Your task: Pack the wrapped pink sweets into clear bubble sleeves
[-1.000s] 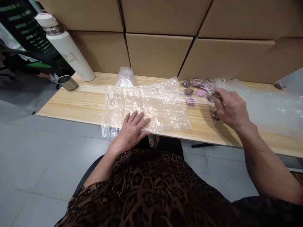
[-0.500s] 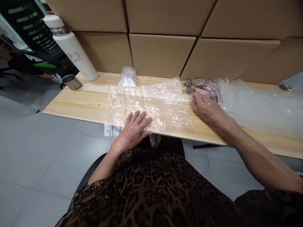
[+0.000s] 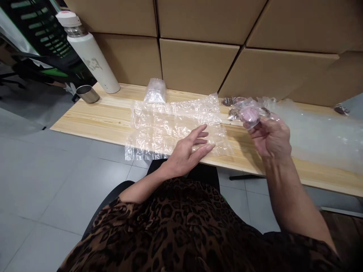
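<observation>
A clear plastic packet with a round pink item (image 3: pixel 249 114) inside is gripped by the fingertips of my right hand (image 3: pixel 272 136), raised above the table. My left hand (image 3: pixel 185 153) has its fingers apart and holds nothing; it hovers over the front right part of a crinkled clear bubble-wrap sheet (image 3: pixel 159 130). The sheet lies flat, and its front left corner hangs over the table edge. More small dark packets (image 3: pixel 231 101) lie behind my right hand, partly hidden by it and by the held packet.
Cardboard boxes (image 3: pixel 198 64) are stacked along the back of the wooden table (image 3: pixel 76 122). At the left stand a white bottle (image 3: pixel 95 62) and a metal cup (image 3: pixel 87 94). A folded clear plastic piece (image 3: pixel 155 90) leans near the boxes. A large translucent plastic sheet (image 3: pixel 323 132) covers the right side.
My right hand has picked up the pink packet and lifted it toward me. My left hand has come up off the sheet and shifted right.
</observation>
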Tool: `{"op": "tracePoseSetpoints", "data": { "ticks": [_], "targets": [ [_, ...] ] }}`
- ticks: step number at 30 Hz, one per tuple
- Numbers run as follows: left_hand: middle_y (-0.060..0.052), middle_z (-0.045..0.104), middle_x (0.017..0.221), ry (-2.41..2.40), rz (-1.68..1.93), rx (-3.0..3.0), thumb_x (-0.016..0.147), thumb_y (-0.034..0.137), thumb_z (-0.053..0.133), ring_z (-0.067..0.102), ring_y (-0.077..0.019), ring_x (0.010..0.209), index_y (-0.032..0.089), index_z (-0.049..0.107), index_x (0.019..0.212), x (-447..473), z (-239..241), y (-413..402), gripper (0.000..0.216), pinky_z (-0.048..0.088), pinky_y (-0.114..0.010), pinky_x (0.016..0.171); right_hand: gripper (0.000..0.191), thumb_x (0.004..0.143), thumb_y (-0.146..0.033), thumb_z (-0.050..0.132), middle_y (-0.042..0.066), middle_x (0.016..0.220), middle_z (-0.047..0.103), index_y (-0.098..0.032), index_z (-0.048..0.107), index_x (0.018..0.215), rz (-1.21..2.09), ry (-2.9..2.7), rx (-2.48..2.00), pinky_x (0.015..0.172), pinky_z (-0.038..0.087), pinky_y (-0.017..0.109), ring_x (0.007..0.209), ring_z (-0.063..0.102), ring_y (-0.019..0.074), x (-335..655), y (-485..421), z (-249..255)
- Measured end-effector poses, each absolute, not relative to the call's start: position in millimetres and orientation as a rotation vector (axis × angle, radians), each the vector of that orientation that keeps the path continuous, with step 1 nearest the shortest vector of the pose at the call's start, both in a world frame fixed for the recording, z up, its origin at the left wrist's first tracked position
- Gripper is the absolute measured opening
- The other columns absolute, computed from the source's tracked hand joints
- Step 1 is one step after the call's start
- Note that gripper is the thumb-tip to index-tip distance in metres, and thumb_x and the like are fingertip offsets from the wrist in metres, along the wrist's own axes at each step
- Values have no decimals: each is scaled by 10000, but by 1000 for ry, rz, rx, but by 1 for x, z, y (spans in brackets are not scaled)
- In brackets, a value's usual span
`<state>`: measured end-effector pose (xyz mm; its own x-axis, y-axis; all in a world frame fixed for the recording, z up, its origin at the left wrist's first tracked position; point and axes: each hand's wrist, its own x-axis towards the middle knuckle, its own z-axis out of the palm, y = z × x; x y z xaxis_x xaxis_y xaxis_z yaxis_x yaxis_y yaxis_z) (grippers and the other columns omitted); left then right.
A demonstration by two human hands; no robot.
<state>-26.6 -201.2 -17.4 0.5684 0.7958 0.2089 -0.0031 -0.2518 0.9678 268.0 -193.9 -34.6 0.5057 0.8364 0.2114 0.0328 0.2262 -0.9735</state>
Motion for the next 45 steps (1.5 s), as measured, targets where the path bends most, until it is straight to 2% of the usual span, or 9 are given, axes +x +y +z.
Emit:
{"op": "tracePoseSetpoints", "data": {
  "ticks": [3, 7, 10, 19, 28, 33, 36, 40, 45],
  "targets": [
    [-193, 688, 1426, 571, 852, 1271, 969, 639, 685, 792, -257, 1096, 244, 395, 1545, 5, -18, -201, 756, 663, -425, 942, 463, 845, -426, 785, 81, 1304, 717, -273, 635, 1255, 719, -1006, -1123, 966, 650, 500, 1144, 729, 253, 211, -215, -27],
    [-86, 774, 1130, 580, 956, 1050, 926, 681, 704, 813, -188, 842, 230, 456, 1159, 17, -26, -196, 565, 677, -335, 749, 429, 947, -491, 726, 56, 1292, 719, -322, 637, 1331, 678, -1141, -1089, 1018, 627, 482, 1151, 726, 226, 162, -231, -36],
    [-26, 761, 1030, 667, 1056, 1000, 888, 643, 766, 812, -172, 781, 238, 431, 1037, 5, -30, -193, 547, 659, -288, 683, 361, 982, -526, 648, 70, 1231, 730, -297, 679, 1258, 604, -1068, -1099, 914, 643, 456, 1096, 741, 242, 151, -229, -36],
    [-110, 732, 1287, 677, 1200, 1034, 956, 662, 655, 802, -190, 961, 223, 512, 1219, -3, -33, -202, 532, 676, -346, 804, 295, 949, -508, 733, 53, 1065, 703, -281, 694, 1133, 379, -1064, -1173, 708, 614, 373, 883, 718, 213, 120, -225, -21],
    [-113, 740, 1236, 663, 1270, 1152, 983, 682, 619, 748, -225, 1091, 214, 529, 1277, -8, -41, -212, 560, 638, -378, 925, 293, 897, -448, 835, -30, 827, 605, -246, 631, 958, 490, -1100, -1164, 630, 568, 287, 661, 603, 124, 105, -229, -36],
    [-116, 728, 1242, 706, 1158, 1324, 1042, 668, 512, 746, -205, 990, 215, 536, 1335, -23, -39, -212, 540, 633, -376, 897, 308, 856, -457, 873, -41, 760, 555, -248, 650, 896, 654, -1210, -1211, 638, 571, 313, 652, 583, 136, 118, -232, -36],
    [-108, 730, 1195, 696, 1093, 1377, 1053, 668, 484, 748, -179, 869, 216, 535, 1333, -31, -39, -213, 535, 631, -345, 803, 362, 811, -496, 902, -32, 791, 571, -243, 667, 919, 654, -1261, -1271, 666, 561, 310, 695, 572, 136, 130, -233, -35],
    [-111, 728, 1194, 692, 1088, 1414, 1062, 658, 473, 757, -164, 831, 212, 531, 1315, -36, -40, -213, 516, 621, -319, 776, 501, 802, -532, 901, 17, 1009, 664, -281, 715, 1194, 724, -1337, -1258, 770, 587, 326, 893, 645, 172, 143, -234, -27],
    [-122, 727, 1202, 630, 1029, 1445, 1049, 677, 481, 757, -161, 830, 201, 541, 1296, -39, -39, -214, 540, 623, -310, 775, 345, 910, -528, 812, 37, 1095, 720, -302, 777, 1168, 876, -1502, -1218, 871, 600, 365, 964, 675, 188, 147, -234, -12]
  ]
}}
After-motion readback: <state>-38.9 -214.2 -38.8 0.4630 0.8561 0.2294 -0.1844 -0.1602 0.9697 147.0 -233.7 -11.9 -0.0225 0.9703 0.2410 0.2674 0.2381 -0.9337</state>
